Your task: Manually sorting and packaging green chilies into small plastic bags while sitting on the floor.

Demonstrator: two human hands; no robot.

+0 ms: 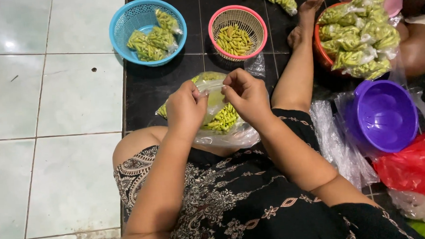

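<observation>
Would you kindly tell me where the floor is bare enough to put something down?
The pale green tiled floor left of the round blue plastic basket is bare. A small dark-tile patch lies between that basket and the left hand. The right side is crowded: purple plastic bowl, crumpled clear bags, red plastic bag.

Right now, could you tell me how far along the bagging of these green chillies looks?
Done: filled bags lie in the blue basket and heaped at the red bowl. In hand: left hand and right hand pinch one clear bag. Left: loose chillies fill the pink basket.
</observation>
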